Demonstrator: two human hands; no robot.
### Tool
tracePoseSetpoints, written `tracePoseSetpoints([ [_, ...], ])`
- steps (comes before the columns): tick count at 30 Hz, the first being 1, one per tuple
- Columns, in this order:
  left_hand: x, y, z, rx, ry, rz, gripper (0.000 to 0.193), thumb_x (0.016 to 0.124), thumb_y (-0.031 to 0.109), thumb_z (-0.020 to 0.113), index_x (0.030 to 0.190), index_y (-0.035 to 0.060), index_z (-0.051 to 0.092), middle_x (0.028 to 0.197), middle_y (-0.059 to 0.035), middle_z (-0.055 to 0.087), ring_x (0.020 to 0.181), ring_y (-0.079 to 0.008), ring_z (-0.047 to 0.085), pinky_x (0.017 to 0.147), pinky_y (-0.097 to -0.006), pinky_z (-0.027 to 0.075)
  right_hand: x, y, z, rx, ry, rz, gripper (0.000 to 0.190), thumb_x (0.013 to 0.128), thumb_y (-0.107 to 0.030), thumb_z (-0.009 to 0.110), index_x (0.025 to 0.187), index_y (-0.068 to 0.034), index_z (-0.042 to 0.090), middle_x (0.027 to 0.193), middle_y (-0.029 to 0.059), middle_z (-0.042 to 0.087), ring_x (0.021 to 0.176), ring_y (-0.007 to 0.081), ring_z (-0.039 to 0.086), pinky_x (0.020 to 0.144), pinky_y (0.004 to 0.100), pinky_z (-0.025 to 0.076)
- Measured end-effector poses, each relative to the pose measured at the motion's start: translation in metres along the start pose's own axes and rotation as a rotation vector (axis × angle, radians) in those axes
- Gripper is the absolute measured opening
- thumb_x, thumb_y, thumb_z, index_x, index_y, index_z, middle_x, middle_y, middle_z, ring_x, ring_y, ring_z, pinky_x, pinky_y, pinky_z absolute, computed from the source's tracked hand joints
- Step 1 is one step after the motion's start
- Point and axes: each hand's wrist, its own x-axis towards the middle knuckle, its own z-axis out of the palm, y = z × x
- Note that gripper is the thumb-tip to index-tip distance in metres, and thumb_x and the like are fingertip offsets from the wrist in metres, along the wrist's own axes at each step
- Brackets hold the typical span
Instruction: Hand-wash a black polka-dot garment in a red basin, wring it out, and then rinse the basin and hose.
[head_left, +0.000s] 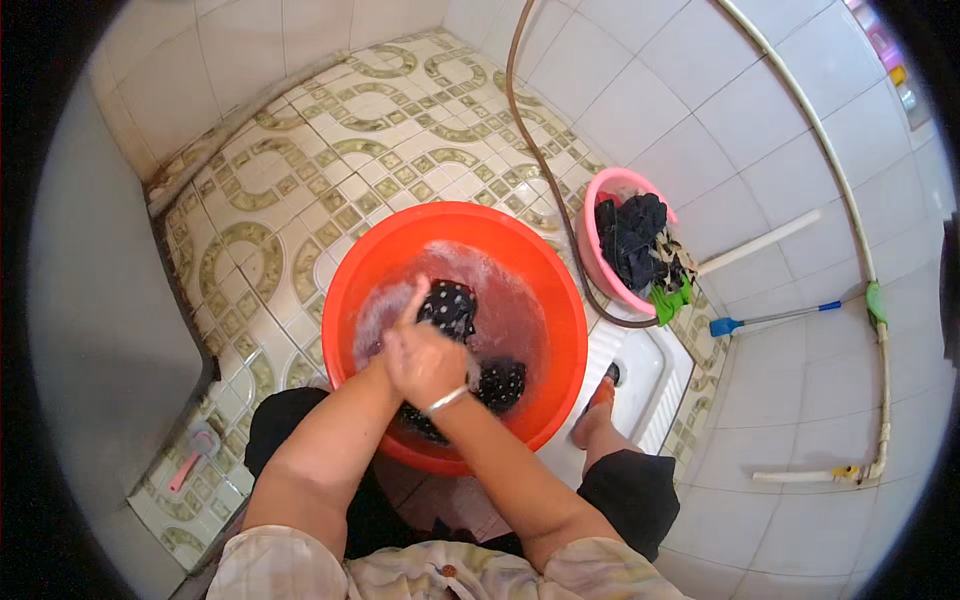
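Observation:
A large orange-red plastic basin stands on the floor before me, holding soapy reddish water with white suds. Black cloth with white dots rises by my hands, and more of the dotted cloth lies in the water to the right. My right hand, blurred and with a silver bangle at the wrist, is curled against the cloth above the water. Crossing beneath it is my left hand, with one digit pointing up and the other fingers hidden; its grip cannot be made out.
A pink tub of dark clothes and a green cloth stands right, beside a brown hose. A white squat toilet lies near my foot. A pink-handled brush is at left; a blue brush leans right.

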Motion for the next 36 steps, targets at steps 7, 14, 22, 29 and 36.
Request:
tracePoseSetpoints([
  [7,-0.03,0.005,0.057,0.482,-0.132,0.159,0.021,0.081,0.017,0.058,0.1,0.0064,0.058,0.086,-0.002,0.061,0.078,-0.0135,0.056,0.075,-0.0269,0.045,0.025,0.138,-0.005,-0.01,0.015,0.318,0.028,0.08,-0.02,0.042,0.069,0.0,0.058,0.073,0.0216,0.059,0.074,0.04,0.057,0.069,0.0467,0.044],
  [14,0.001,0.052,0.017,0.906,0.04,0.77,0.035,0.078,0.017,0.061,0.108,0.002,0.055,0.111,-0.0114,0.054,0.098,-0.0197,0.052,0.084,-0.0298,0.04,0.011,0.216,-0.008,-0.377,-0.138,0.583,0.05,0.078,-0.039,0.049,0.111,-0.002,0.053,0.106,0.0259,0.055,0.098,0.04,0.053,0.089,0.0445,0.038],
  [22,0.022,0.023,-0.021,0.581,0.296,0.128,0.07,0.078,0.024,0.057,0.134,-0.0015,0.024,0.133,-0.0187,0.035,0.124,-0.0249,0.034,0.099,-0.032,0.028,0.0,0.196,0.033,0.2,-0.609,0.347,0.041,0.079,-0.026,0.049,0.11,0.0,0.052,0.101,0.0275,0.055,0.095,0.0358,0.055,0.086,0.0397,0.039],
  [29,0.034,0.016,-0.047,0.593,0.331,0.188,0.072,0.078,0.035,0.057,0.133,0.0011,0.026,0.129,-0.0162,0.041,0.116,-0.026,0.043,0.094,-0.0352,0.035,0.031,0.168,0.032,0.334,0.106,0.309,0.039,0.073,-0.019,0.061,0.107,-0.002,0.054,0.099,0.0194,0.058,0.095,0.0301,0.055,0.085,0.0349,0.041],
  [36,0.024,0.032,-0.034,-0.072,-0.09,0.146,0.074,0.074,0.061,0.052,0.122,0.0069,0.038,0.095,-0.0121,0.06,0.086,-0.0285,0.059,0.076,-0.0433,0.048,0.014,0.053,0.03,0.477,0.035,-0.025,0.033,0.061,0.0,0.053,0.094,-0.003,0.059,0.092,0.0161,0.056,0.083,0.0333,0.057,0.075,0.0343,0.046],
])
